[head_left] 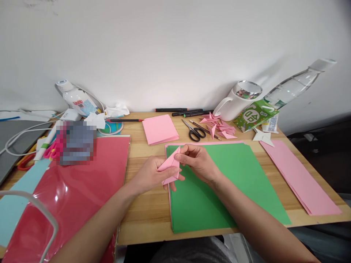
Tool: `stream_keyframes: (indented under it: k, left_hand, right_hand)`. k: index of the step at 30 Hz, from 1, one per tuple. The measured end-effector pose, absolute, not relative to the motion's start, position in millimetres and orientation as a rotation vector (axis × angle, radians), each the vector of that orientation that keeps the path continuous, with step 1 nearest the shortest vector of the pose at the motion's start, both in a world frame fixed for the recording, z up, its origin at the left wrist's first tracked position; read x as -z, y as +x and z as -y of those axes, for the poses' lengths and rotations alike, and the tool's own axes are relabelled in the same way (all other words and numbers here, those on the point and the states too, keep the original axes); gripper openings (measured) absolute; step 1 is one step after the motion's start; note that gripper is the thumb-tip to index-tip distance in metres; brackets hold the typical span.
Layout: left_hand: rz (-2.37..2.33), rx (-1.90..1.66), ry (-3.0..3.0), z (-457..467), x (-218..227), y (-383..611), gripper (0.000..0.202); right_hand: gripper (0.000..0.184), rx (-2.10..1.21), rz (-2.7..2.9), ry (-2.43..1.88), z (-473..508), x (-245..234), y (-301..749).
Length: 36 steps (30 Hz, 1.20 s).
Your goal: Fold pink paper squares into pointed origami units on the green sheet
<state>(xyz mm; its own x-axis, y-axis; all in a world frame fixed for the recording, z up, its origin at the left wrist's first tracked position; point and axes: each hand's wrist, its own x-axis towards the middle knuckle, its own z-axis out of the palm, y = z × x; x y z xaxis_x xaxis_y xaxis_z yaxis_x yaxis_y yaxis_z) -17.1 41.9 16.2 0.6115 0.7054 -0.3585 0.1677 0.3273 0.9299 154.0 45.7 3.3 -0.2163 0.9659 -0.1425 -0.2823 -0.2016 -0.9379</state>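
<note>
Both hands hold one folded pink paper piece (170, 167), pointed at its top, just above the left edge of a green paper stack (233, 182). My left hand (150, 176) grips its lower part, fingers curled under it. My right hand (199, 160) pinches its upper right edge between thumb and fingers. The sheet hangs a little over the wooden table (145, 215).
A pile of small folded pink pieces (219, 127), black scissors (194, 131), several markers (183, 111) and a square pink paper stack (160, 129) lie behind. Long pink strips (298, 175) lie right, a red glossy sheet (74, 197) left. A white mug (236, 102), bottle (296, 84) and green carton (255, 116) stand at the back right.
</note>
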Motion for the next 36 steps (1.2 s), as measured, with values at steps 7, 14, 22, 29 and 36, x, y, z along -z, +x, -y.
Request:
stream_keyframes:
  k: [7,14,22,29,36]
  left_hand:
    - [-0.838,-0.478,1.158,-41.7,-13.5,-17.7,0.032]
    - [-0.82,-0.437,1.127,-41.4,-12.6,-16.2,0.033]
    - [-0.856,-0.409,1.11,-42.3,-13.5,-14.6,0.034]
    - [-0.887,-0.355,1.137,-42.7,-13.3,-13.5,0.036]
    - [-0.937,-0.477,1.049,-41.4,-8.9,-12.7,0.035]
  right_hand:
    - [0.024,-1.632,1.074,-0.985,-45.3,-4.7,153.9]
    - [0.026,-1.585,1.063,-0.929,-41.6,-3.7,153.0]
    - [0.019,-1.543,1.068,-0.951,-41.3,-0.6,152.0]
    - [0.028,-1.571,0.982,-0.948,-42.0,2.1,151.3]
    - [0.032,-1.567,1.072,-1.018,-45.5,1.3,153.0]
